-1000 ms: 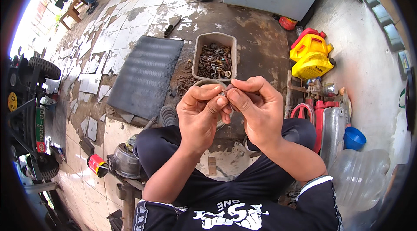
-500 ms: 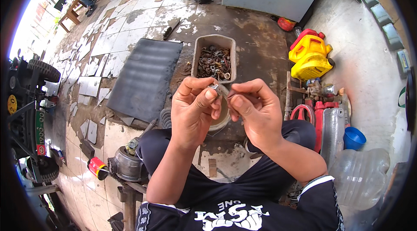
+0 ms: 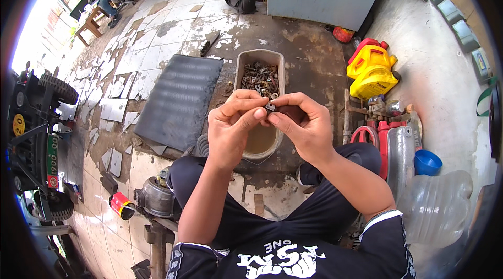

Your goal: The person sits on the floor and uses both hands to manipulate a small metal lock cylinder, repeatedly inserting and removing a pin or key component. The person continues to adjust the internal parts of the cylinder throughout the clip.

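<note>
My left hand [image 3: 230, 127] and my right hand [image 3: 305, 127] meet over the tubs, thumbs and forefingers closed in a pinch. Between their fingertips sits a small shiny metal nut [image 3: 270, 106], partly covered by the fingers. Whether a bolt is threaded in it, I cannot tell. Just beyond my hands is a rectangular tub [image 3: 239, 64] of rusty bolts, nuts and other small hardware [image 3: 258, 75]. Below my fingers, a second container holds murky brown liquid [image 3: 259, 140]; its far part is hidden by my hands.
A dark ribbed mat [image 3: 178, 100] lies to the left, beside broken tiles. Yellow jugs [image 3: 373, 72], a red jack [image 3: 384, 148], a blue funnel [image 3: 427, 162] and a large clear bottle [image 3: 437, 208] line the right. A metal housing [image 3: 157, 197] stands near my left knee. Another person sits far back left.
My hands have come closer together, and both sets of fingertips now meet at the nut that my left hand pinched before. The view has tilted slightly.
</note>
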`<action>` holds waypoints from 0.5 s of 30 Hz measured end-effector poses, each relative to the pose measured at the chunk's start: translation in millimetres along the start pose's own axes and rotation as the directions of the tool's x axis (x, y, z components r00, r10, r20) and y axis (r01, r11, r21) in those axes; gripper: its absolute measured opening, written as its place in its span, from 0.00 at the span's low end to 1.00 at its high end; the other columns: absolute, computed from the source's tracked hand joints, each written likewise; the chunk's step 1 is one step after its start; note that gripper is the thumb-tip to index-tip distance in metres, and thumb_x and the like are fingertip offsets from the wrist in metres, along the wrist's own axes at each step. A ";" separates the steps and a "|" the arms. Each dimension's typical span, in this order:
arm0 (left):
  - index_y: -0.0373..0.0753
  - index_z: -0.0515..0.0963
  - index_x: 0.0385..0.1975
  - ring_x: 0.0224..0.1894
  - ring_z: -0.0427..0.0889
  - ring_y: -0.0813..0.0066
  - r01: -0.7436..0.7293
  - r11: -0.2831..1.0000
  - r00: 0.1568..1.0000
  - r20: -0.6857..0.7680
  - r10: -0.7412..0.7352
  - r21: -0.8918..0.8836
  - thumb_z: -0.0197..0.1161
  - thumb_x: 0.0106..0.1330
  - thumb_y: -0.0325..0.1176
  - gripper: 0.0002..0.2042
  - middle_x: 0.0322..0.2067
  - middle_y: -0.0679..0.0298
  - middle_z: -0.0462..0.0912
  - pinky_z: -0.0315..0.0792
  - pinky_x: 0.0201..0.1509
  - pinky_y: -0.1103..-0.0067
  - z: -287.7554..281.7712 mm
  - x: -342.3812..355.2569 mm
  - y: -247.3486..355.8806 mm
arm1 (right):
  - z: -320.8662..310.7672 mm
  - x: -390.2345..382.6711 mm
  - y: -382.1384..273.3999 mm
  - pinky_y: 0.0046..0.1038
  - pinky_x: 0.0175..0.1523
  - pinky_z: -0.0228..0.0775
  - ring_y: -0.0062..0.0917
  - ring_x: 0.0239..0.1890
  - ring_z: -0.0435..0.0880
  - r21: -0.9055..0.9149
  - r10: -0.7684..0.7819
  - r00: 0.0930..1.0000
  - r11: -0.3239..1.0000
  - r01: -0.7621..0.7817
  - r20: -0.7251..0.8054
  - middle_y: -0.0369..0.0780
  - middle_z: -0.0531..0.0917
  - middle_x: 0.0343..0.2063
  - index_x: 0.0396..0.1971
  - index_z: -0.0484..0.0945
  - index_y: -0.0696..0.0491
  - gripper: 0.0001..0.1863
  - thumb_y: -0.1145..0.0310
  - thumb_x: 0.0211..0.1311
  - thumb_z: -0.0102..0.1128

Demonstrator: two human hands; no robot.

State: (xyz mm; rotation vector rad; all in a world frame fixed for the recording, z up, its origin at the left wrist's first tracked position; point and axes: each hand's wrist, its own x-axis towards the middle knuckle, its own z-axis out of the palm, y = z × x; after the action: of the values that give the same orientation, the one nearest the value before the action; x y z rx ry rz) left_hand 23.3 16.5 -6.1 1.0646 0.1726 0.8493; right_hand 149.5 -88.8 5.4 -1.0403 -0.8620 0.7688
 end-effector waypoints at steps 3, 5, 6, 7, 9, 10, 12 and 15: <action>0.30 0.81 0.43 0.37 0.80 0.74 0.067 0.998 0.986 0.152 -0.065 -0.012 0.60 0.67 0.30 0.10 0.44 0.55 0.77 0.76 0.46 0.76 -12.5 2.4 2.8 | -5.1 -2.5 -0.5 0.16 0.41 0.74 0.13 0.35 0.81 -0.175 -0.128 0.992 0.977 0.124 -0.013 0.38 0.84 0.33 0.38 0.80 0.61 0.09 0.78 0.57 0.64; 0.34 0.78 0.52 0.57 0.70 0.61 -0.020 0.972 0.977 0.213 -0.031 0.235 0.40 0.73 0.54 0.28 0.57 0.50 0.69 0.61 0.64 0.67 -15.3 6.0 9.7 | -8.2 -3.9 -3.5 0.15 0.39 0.74 0.12 0.33 0.81 -0.219 -0.167 0.985 0.963 0.154 -0.044 0.37 0.84 0.32 0.36 0.81 0.61 0.08 0.78 0.57 0.65; 0.35 0.76 0.54 0.63 0.63 0.57 -0.041 0.920 0.986 0.165 -0.026 0.391 0.34 0.71 0.60 0.35 0.61 0.49 0.65 0.54 0.68 0.64 -10.5 6.4 15.8 | -9.6 -4.0 -5.7 0.15 0.38 0.73 0.11 0.32 0.80 -0.202 -0.185 0.982 0.964 0.175 -0.034 0.36 0.84 0.31 0.37 0.81 0.62 0.08 0.78 0.56 0.65; 0.35 0.74 0.57 0.69 0.56 0.54 -0.052 0.842 0.993 0.116 -0.012 0.536 0.28 0.69 0.67 0.41 0.65 0.48 0.61 0.47 0.73 0.62 -6.0 4.2 22.2 | -9.2 -6.8 -7.8 0.14 0.37 0.73 0.11 0.31 0.80 -0.212 -0.203 0.979 0.958 0.195 -0.015 0.36 0.84 0.31 0.37 0.81 0.61 0.08 0.78 0.56 0.65; 0.44 0.57 0.69 0.75 0.34 0.53 -0.040 0.476 0.998 0.055 -0.019 0.878 0.17 0.63 0.73 0.45 0.72 0.49 0.43 0.31 0.74 0.60 4.3 -11.9 35.4 | -11.9 -11.1 -15.7 0.14 0.35 0.72 0.10 0.31 0.80 -0.242 -0.257 0.966 0.937 0.254 0.018 0.35 0.84 0.31 0.36 0.81 0.61 0.08 0.78 0.55 0.65; 0.46 0.52 0.71 0.75 0.32 0.51 -0.090 0.443 0.996 0.078 0.045 0.892 0.19 0.64 0.72 0.43 0.72 0.47 0.41 0.30 0.74 0.59 13.0 -21.0 41.9 | -14.4 -13.3 -18.9 0.14 0.34 0.72 0.10 0.30 0.80 -0.331 -0.268 0.961 0.903 0.274 0.065 0.36 0.84 0.31 0.35 0.82 0.60 0.08 0.79 0.54 0.66; 0.47 0.43 0.73 0.75 0.33 0.51 -0.117 0.402 0.993 0.117 0.026 0.908 0.28 0.67 0.67 0.39 0.72 0.47 0.37 0.32 0.74 0.61 14.8 -30.2 52.1 | -10.1 -16.5 -24.4 0.15 0.34 0.73 0.11 0.30 0.81 -0.345 -0.429 0.892 0.823 0.452 0.145 0.37 0.85 0.31 0.34 0.82 0.60 0.08 0.79 0.52 0.66; 0.47 0.40 0.73 0.75 0.36 0.53 -0.295 0.465 0.955 0.272 0.117 0.835 0.40 0.71 0.60 0.38 0.73 0.47 0.38 0.36 0.74 0.65 26.9 -40.8 65.1 | -3.1 -24.3 -34.9 0.17 0.37 0.75 0.16 0.32 0.83 -0.290 -0.515 0.834 0.782 0.551 0.196 0.40 0.85 0.32 0.34 0.82 0.60 0.08 0.80 0.51 0.66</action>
State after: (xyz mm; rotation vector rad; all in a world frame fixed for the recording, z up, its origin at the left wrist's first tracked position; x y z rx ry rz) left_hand -25.2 -16.6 50.4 2.1843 0.3518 0.8812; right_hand 145.7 -122.1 31.8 -0.9806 -1.3438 0.1897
